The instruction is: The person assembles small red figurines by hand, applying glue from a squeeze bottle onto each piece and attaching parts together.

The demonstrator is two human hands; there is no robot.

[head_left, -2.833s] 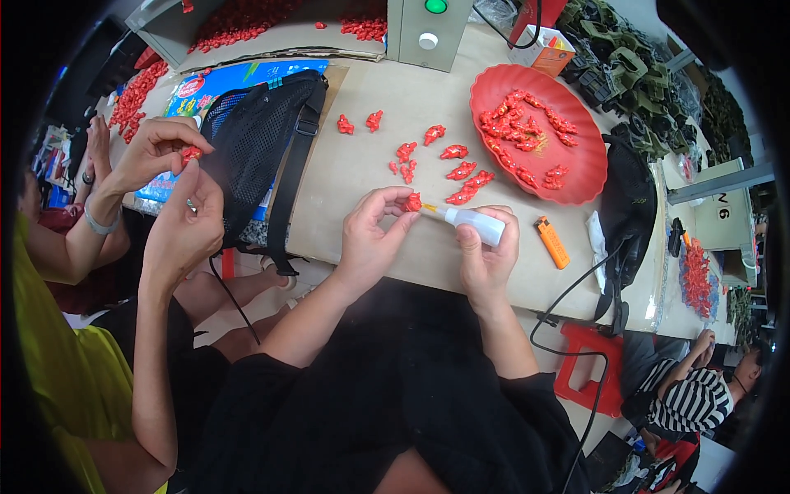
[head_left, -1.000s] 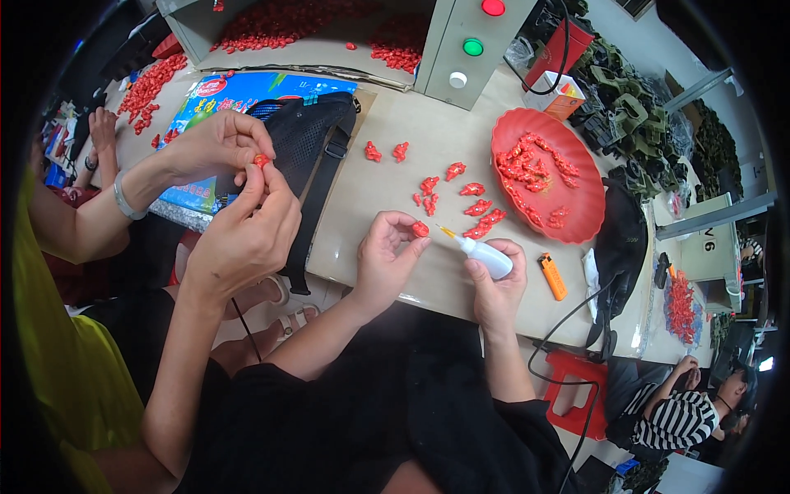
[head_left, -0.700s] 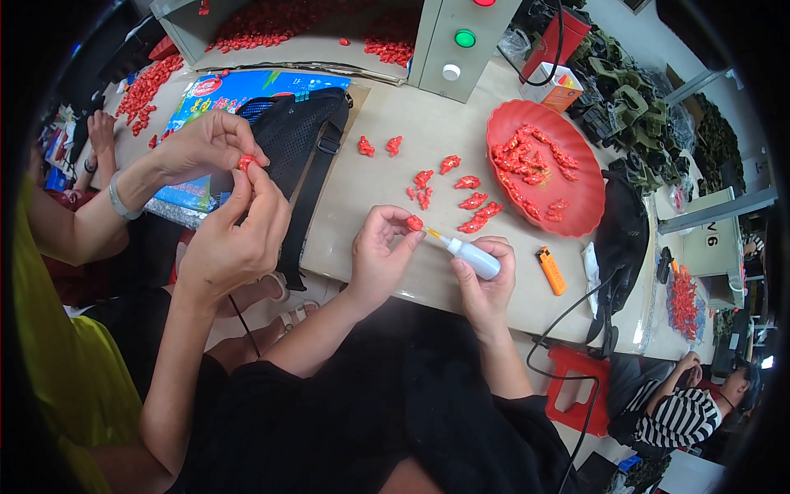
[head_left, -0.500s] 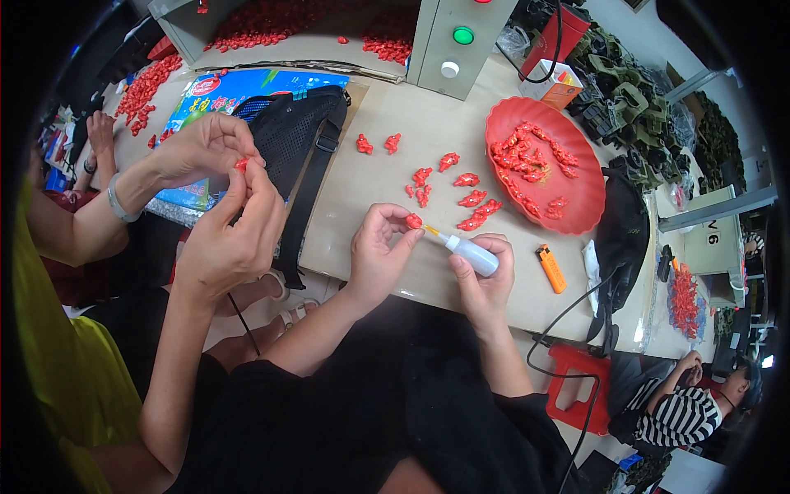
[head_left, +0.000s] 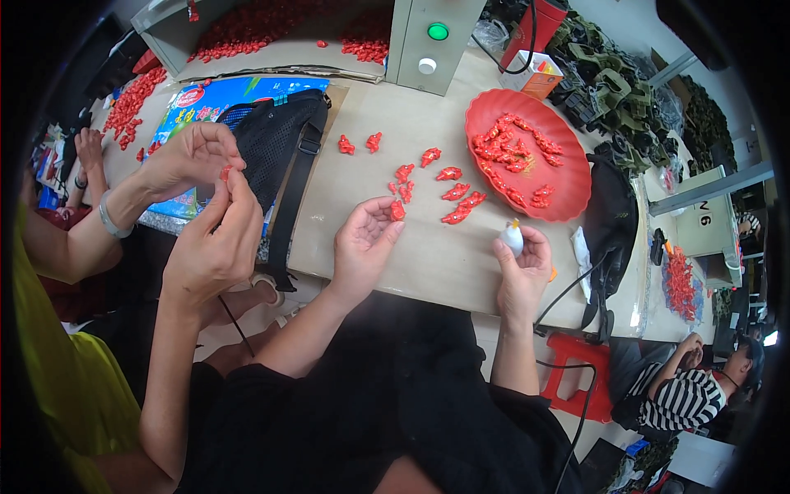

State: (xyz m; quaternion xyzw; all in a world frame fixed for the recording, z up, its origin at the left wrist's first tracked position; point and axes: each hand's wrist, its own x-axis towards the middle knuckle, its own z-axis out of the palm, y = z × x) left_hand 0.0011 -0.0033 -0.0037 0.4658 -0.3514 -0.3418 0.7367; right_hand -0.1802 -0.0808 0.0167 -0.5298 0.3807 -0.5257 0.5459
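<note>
Between the thumb and fingertips of my left hand (head_left: 360, 251) is a small shiny red figurine (head_left: 397, 211). My right hand (head_left: 527, 276) grips a small whitish squeeze bottle (head_left: 511, 238) with a yellowish nozzle tipped upward, apart from the figurine. Several more red figurines (head_left: 449, 174) lie scattered on the table (head_left: 346, 222) beyond my hands. Past my right hand stands a red scalloped dish (head_left: 568, 177) with a heap of the same pieces in it. An orange lighter (head_left: 553, 273) is mostly hidden behind my right hand.
At my left, a co-worker's hands (head_left: 210, 239) hold a small red piece. A black mesh bag (head_left: 280, 132) lies on a blue printed sheet (head_left: 197, 103). A grey box with a green button (head_left: 438, 31) stands at the back. A black bag (head_left: 613, 214) and cable are at right.
My right hand has drawn the bottle away to the right from the figurine, tilting its nozzle up and covering most of the lighter. My left hand still holds the figurine. The view has shifted slightly.
</note>
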